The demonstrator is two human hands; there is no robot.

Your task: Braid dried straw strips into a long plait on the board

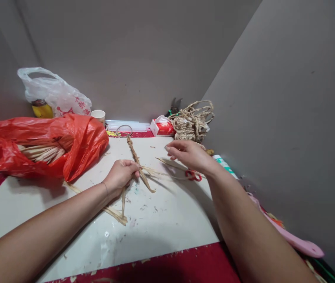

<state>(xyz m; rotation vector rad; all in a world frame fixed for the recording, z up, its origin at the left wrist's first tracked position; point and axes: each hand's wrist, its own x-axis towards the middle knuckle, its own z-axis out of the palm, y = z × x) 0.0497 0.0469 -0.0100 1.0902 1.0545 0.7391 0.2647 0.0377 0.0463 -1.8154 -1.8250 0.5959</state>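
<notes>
Pinching braid [132, 149] | left hand [123, 173]: at braid's near end | right hand [190, 154]: released, apart

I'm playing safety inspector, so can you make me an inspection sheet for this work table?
Surface: white top, red covering showing at its edges, small scraps about.
Job's things: rough brown stalk, pale strips.
Clutter: red bag, paper cup, red-handled scissors, twine bundle.
Hands: left hand pinches strips by the stalk; right hand raised, loosely bent, nothing seen in it.
Cables: nothing seen.
Surroundings: grey walls.
</notes>
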